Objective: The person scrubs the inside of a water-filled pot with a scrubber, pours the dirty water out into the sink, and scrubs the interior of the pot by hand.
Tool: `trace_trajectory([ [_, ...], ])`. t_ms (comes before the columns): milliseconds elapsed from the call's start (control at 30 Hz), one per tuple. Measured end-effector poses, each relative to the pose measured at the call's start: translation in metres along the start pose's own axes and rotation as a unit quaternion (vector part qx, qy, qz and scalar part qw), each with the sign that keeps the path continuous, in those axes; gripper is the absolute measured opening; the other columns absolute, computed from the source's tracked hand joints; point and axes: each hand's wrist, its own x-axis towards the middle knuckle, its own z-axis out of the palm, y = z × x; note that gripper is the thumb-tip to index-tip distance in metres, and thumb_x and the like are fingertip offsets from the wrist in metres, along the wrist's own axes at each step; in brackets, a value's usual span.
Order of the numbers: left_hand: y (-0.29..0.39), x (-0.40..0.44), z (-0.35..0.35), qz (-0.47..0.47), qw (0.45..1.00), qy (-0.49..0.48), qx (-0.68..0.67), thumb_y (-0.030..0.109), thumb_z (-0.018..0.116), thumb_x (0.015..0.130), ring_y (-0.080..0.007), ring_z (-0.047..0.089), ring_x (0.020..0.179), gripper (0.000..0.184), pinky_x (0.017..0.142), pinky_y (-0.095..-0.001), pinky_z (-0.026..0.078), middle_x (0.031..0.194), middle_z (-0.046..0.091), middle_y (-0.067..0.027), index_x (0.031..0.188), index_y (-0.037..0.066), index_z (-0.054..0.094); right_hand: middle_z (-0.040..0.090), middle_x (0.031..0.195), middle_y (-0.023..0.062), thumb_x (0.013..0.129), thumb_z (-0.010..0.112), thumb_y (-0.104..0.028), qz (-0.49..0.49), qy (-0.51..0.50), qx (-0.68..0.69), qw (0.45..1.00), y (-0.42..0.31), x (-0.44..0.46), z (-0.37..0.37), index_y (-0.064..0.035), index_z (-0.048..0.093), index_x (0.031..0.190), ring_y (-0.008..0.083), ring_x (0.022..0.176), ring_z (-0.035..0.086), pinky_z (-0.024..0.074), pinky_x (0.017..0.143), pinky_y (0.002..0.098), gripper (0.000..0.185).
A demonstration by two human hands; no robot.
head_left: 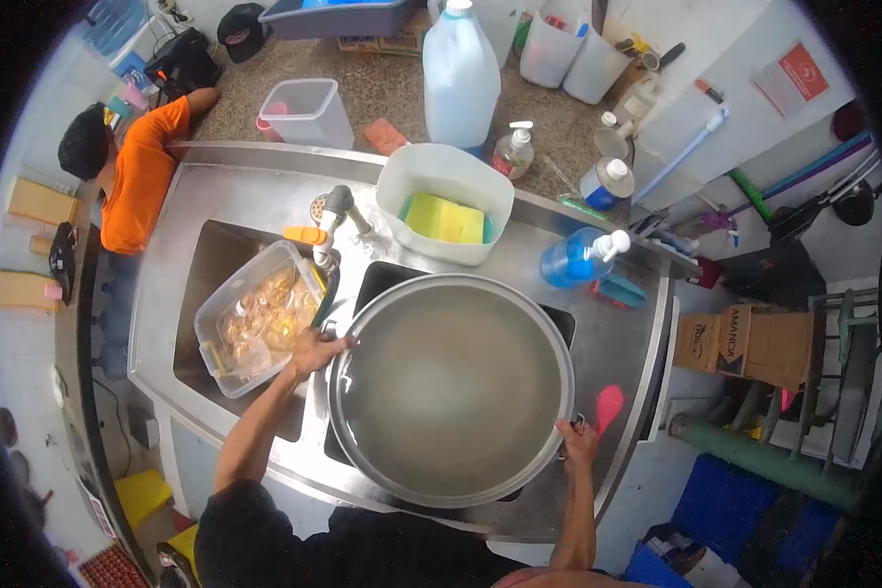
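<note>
A large round metal pot (451, 382), full of cloudy water, sits over the right-hand sink basin and covers most of it. My left hand (316, 354) is closed at its left edge, thumb by the rim, the other fingers partly hidden. On the lower right side, my right hand (579, 441) grips the pot by a small handle. Beside my right hand lies a pink spoon-like utensil (609, 404). Left of my left hand, a clear plastic tub (213, 338) with wet, brownish-yellow contents stands in the left basin, close to the faucet (335, 220).
Behind the pot stands a whitish tub (398, 196) holding a yellow-green sponge (441, 218). A blue soap bottle (570, 259) is at right, and a large jug (461, 83) stands at the back. Another person in an orange shirt (145, 181) leans at the far left.
</note>
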Motion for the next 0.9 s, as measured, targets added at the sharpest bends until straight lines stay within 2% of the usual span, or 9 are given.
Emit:
trace_trajectory([
  [133, 0.004, -0.011, -0.005, -0.018, 0.999, -0.013, -0.04, 0.037, 0.082, 0.07, -0.0131, 0.059, 0.062, 0.05, 0.054, -0.0288, 0.047, 0.076, 0.067, -0.008, 0.089, -0.007, 0.069, 0.064, 0.083, 0.007, 0.075, 0.076, -0.01, 0.039, 0.027, -0.096, 0.994, -0.052, -0.019, 0.002, -0.0008, 0.058, 0.085, 0.0157, 0.07, 0.062, 0.0505, 0.063, 0.0295, 0.023],
  [233, 0.012, -0.023, -0.016, -0.041, 0.997, -0.026, -0.052, 0.034, 0.084, 0.071, -0.0149, 0.064, 0.068, 0.053, 0.056, -0.0279, 0.051, 0.086, 0.069, -0.011, 0.099, -0.007, 0.066, 0.055, 0.074, -0.0013, 0.074, 0.076, -0.009, 0.02, 0.031, -0.125, 0.992, -0.059, -0.02, -0.011, -0.008, 0.053, 0.077, 0.0117, 0.068, 0.054, 0.0448, 0.062, 0.0283, 0.023],
  [367, 0.034, -0.045, -0.027, -0.001, 0.999, 0.0, -0.041, 0.038, 0.082, 0.073, -0.0107, 0.061, 0.063, 0.053, 0.053, -0.0257, 0.047, 0.076, 0.068, -0.0076, 0.097, -0.006, 0.067, 0.047, 0.069, -0.005, 0.074, 0.073, -0.006, -0.002, -0.015, -0.028, 0.999, -0.071, -0.03, -0.026, -0.0121, 0.045, 0.072, 0.0106, 0.064, 0.049, 0.0421, 0.062, 0.0267, 0.029],
  [500, 0.083, -0.083, -0.038, 0.024, 0.997, -0.013, -0.074, 0.039, 0.082, 0.073, -0.0095, 0.058, 0.059, 0.053, 0.05, -0.0232, 0.044, 0.071, 0.065, -0.0049, 0.096, -0.006, 0.067, 0.05, 0.07, -0.0041, 0.076, 0.07, -0.001, 0.022, -0.011, -0.053, 0.998, -0.131, -0.072, -0.022, -0.0165, 0.038, 0.068, 0.009, 0.065, 0.05, 0.0425, 0.062, 0.0256, 0.036],
  [533, 0.087, -0.087, -0.043, -0.007, 1.0, 0.015, 0.021, 0.04, 0.082, 0.072, -0.0103, 0.057, 0.056, 0.054, 0.049, -0.0245, 0.044, 0.067, 0.063, -0.0043, 0.095, -0.007, 0.067, 0.051, 0.07, -0.0035, 0.077, 0.069, -0.001, 0.006, -0.02, -0.027, 0.999, -0.126, -0.07, -0.027, -0.0166, 0.037, 0.068, 0.0091, 0.064, 0.051, 0.0427, 0.062, 0.0256, 0.037],
  [733, 0.104, -0.116, -0.032, 0.04, 0.998, -0.015, -0.037, 0.048, 0.083, 0.067, -0.0133, 0.056, 0.057, 0.065, 0.05, -0.0281, 0.045, 0.068, 0.06, -0.0062, 0.092, -0.009, 0.066, 0.053, 0.07, -0.0012, 0.078, 0.067, 0.0, -0.024, -0.008, 0.005, 1.0, -0.141, -0.101, -0.083, -0.0173, 0.036, 0.066, 0.0093, 0.064, 0.053, 0.045, 0.062, 0.0258, 0.037],
  [800, 0.099, -0.106, -0.026, 0.051, 0.999, -0.011, -0.004, 0.049, 0.082, 0.067, -0.0145, 0.059, 0.059, 0.065, 0.052, -0.0294, 0.047, 0.07, 0.063, -0.009, 0.089, -0.01, 0.066, 0.05, 0.067, -0.0028, 0.077, 0.067, 0.0, -0.041, 0.037, 0.008, 0.998, -0.155, -0.119, -0.083, -0.0177, 0.038, 0.068, 0.0076, 0.058, 0.05, 0.0417, 0.052, 0.0242, 0.036],
  [833, 0.097, -0.109, -0.017, 0.063, 0.996, 0.051, 0.022, 0.047, 0.082, 0.069, -0.0146, 0.059, 0.059, 0.059, 0.053, -0.0316, 0.048, 0.068, 0.063, -0.0092, 0.081, -0.009, 0.067, 0.05, 0.067, -0.0029, 0.076, 0.068, 0.0, -0.019, 0.038, -0.014, 0.999, -0.163, -0.126, -0.092, -0.0178, 0.038, 0.069, 0.0073, 0.056, 0.05, 0.0407, 0.05, 0.0238, 0.035],
  [900, 0.132, -0.135, -0.013, 0.035, 0.999, -0.008, 0.01, 0.047, 0.082, 0.07, -0.0134, 0.058, 0.059, 0.055, 0.053, -0.0317, 0.047, 0.068, 0.062, -0.0076, 0.078, -0.006, 0.068, 0.052, 0.068, -0.003, 0.075, 0.067, -0.002, -0.049, 0.035, -0.012, 0.998, -0.154, -0.124, -0.125, -0.0172, 0.04, 0.071, 0.0068, 0.05, 0.049, 0.0373, 0.039, 0.0231, 0.032],
])
